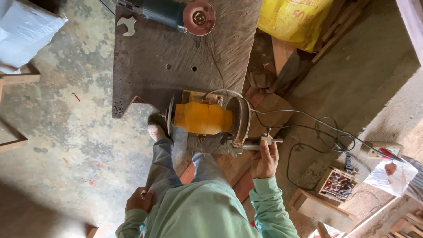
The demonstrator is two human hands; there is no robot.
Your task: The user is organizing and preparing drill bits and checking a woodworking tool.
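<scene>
yellow bench grinder (202, 118), right hand (265, 159) gripping grey metal tool (260, 143) against wheel

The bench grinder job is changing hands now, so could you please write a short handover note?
Right hand: gripping a metal tool, its end against the right grinding wheel.
Left hand: resting on the left thigh, holding nothing I can make out.
The yellow bench grinder sits on the floor by a metal plate; an angle grinder lies on the plate.
How far the grinding has got cannot be told.
</scene>
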